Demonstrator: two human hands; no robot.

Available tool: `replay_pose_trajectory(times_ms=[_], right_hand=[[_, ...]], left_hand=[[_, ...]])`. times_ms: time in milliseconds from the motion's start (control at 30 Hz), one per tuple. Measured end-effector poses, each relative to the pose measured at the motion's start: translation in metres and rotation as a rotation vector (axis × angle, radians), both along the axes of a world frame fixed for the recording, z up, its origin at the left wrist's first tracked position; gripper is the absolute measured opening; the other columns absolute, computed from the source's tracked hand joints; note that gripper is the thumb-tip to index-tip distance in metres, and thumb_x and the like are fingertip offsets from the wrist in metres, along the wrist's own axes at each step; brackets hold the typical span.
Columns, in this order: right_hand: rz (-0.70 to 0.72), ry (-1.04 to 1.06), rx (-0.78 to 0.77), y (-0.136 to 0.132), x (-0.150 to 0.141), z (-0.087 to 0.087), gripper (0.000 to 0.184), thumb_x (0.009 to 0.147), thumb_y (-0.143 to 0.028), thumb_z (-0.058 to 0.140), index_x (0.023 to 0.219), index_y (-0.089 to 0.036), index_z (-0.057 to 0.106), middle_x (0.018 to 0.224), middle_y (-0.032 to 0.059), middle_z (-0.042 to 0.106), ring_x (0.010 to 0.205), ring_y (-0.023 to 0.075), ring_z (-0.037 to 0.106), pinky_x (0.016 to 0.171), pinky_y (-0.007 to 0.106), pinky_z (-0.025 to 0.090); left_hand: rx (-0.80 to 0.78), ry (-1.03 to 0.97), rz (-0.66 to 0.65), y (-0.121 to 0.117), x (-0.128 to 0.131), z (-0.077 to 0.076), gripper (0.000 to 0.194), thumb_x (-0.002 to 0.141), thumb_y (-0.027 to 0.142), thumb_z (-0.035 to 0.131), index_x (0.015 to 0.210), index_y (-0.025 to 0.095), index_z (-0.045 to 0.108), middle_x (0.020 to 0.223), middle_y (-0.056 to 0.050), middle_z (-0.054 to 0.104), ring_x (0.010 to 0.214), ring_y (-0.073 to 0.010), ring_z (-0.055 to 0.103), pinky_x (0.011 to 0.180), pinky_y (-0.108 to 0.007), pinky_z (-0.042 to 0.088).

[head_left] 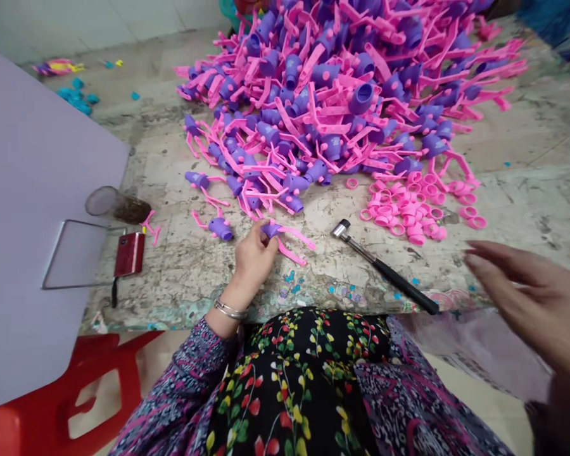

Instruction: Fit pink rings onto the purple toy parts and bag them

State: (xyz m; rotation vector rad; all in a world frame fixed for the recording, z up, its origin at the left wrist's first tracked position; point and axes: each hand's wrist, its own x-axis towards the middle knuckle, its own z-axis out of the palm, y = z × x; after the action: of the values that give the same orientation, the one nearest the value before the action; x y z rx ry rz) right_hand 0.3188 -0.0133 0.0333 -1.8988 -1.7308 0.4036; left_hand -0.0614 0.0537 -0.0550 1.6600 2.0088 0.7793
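Observation:
My left hand [255, 253] is closed in a pinch around a small purple plastic toy part [272, 230]. Two pink arms [293, 246] stick out from it to the right, low over the tabletop. My right hand [532, 297] is off at the right, close to the camera, its visible fingers stretched out to the left with nothing seen in them. Between the hands lies a hammer [380, 266] with a black handle. Beyond it is a heap of pink rings [408, 206]. Just left of my left hand rests another purple part [220, 228] with pink arms.
A big pile of purple and pink parts [323, 95] covers the back of the worn table [161, 266]. At the left are a tipped clear jar [118, 204], a dark red box [129, 254] on a wire frame and a pale panel [42, 209]. A red chair [90, 392] stands below.

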Motion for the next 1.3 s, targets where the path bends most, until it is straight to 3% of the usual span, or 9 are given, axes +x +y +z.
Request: replay_pose_trajectory(times_ms=[100, 200, 333, 433, 600, 833, 1033, 1133, 1300], right_hand=[[0.252, 0.192, -0.070, 0.026, -0.071, -0.007, 0.029, 0.091, -0.049, 0.059, 0.105, -0.027, 0.073, 0.099, 0.0089, 0.075, 0.087, 0.0269, 0.069, 0.076, 0.044, 0.053], [0.462, 0.268, -0.146, 0.051, -0.130, -0.029, 0.036, 0.094, -0.046, 0.054, 0.116, -0.023, 0.070, 0.105, 0.0115, 0.072, 0.087, 0.0264, 0.068, 0.076, 0.043, 0.053], [0.498, 0.256, -0.187, 0.078, -0.176, -0.064, 0.036, 0.094, -0.034, 0.051, 0.121, -0.018, 0.067, 0.109, 0.0155, 0.070, 0.095, 0.0292, 0.065, 0.085, 0.046, 0.049], [0.463, 0.588, -0.327, 0.086, -0.193, -0.079, 0.025, 0.089, -0.027, 0.055, 0.107, -0.020, 0.071, 0.087, 0.0069, 0.072, 0.074, 0.0207, 0.063, 0.072, 0.037, 0.051], [0.350, 1.020, -0.469, 0.069, -0.201, -0.077, 0.025, 0.080, -0.029, 0.066, 0.103, -0.020, 0.069, 0.071, -0.0024, 0.064, 0.057, 0.0124, 0.052, 0.056, 0.026, 0.043], [0.616, 0.734, -0.353, 0.039, -0.202, -0.062, 0.033, 0.086, -0.024, 0.061, 0.118, -0.024, 0.068, 0.074, -0.0013, 0.063, 0.061, 0.0139, 0.050, 0.059, 0.027, 0.038], [0.745, 0.604, -0.347, 0.031, -0.199, -0.059, 0.048, 0.087, -0.023, 0.061, 0.135, -0.026, 0.060, 0.078, 0.0011, 0.069, 0.058, 0.0146, 0.050, 0.061, 0.029, 0.042], [0.809, 0.628, -0.393, 0.031, -0.192, -0.048, 0.052, 0.086, -0.024, 0.064, 0.137, -0.027, 0.059, 0.098, 0.0058, 0.073, 0.062, 0.0156, 0.054, 0.064, 0.032, 0.047], [0.531, 0.714, -0.275, 0.044, -0.166, -0.028, 0.041, 0.091, -0.033, 0.062, 0.132, -0.031, 0.063, 0.112, 0.0066, 0.068, 0.066, 0.0149, 0.057, 0.063, 0.032, 0.049]], left_hand=[[0.011, -0.129, -0.049, -0.007, -0.004, -0.005, 0.038, 0.083, 0.024, 0.059, 0.121, 0.016, 0.061, 0.069, 0.003, 0.059, 0.062, -0.0140, 0.055, 0.063, -0.025, 0.039], [-0.010, -0.212, -0.067, -0.012, -0.004, -0.006, 0.040, 0.083, 0.022, 0.059, 0.122, 0.016, 0.059, 0.071, 0.003, 0.060, 0.063, -0.0133, 0.055, 0.064, -0.024, 0.041], [-0.020, -0.273, -0.054, -0.013, -0.002, -0.006, 0.039, 0.081, 0.021, 0.062, 0.120, 0.017, 0.059, 0.071, 0.004, 0.060, 0.063, -0.0123, 0.055, 0.064, -0.024, 0.042], [-0.035, -0.469, 0.011, -0.014, 0.000, -0.005, 0.038, 0.079, 0.023, 0.066, 0.116, 0.018, 0.058, 0.069, 0.005, 0.059, 0.062, -0.0116, 0.057, 0.062, -0.023, 0.043], [-0.112, -0.968, 0.174, -0.020, 0.010, 0.007, 0.046, 0.079, 0.036, 0.071, 0.115, 0.020, 0.048, 0.076, 0.001, 0.068, 0.065, -0.0150, 0.067, 0.065, -0.027, 0.051], [-0.174, -1.225, 0.296, -0.023, 0.031, 0.027, 0.045, 0.071, 0.031, 0.079, 0.103, 0.020, 0.051, 0.074, 0.002, 0.070, 0.064, -0.0132, 0.066, 0.062, -0.024, 0.049], [-0.249, -1.347, 0.228, -0.025, 0.025, 0.029, 0.043, 0.067, 0.021, 0.080, 0.101, 0.021, 0.052, 0.069, 0.003, 0.069, 0.064, -0.0133, 0.066, 0.062, -0.024, 0.052], [-0.234, -1.363, 0.206, -0.024, 0.019, 0.029, 0.045, 0.065, 0.017, 0.080, 0.102, 0.020, 0.056, 0.066, 0.005, 0.066, 0.062, -0.0123, 0.066, 0.061, -0.023, 0.053], [-0.397, -1.276, -0.023, -0.022, 0.008, 0.034, 0.048, 0.068, 0.018, 0.081, 0.113, 0.019, 0.063, 0.068, 0.004, 0.066, 0.057, -0.0131, 0.066, 0.054, -0.023, 0.052]])
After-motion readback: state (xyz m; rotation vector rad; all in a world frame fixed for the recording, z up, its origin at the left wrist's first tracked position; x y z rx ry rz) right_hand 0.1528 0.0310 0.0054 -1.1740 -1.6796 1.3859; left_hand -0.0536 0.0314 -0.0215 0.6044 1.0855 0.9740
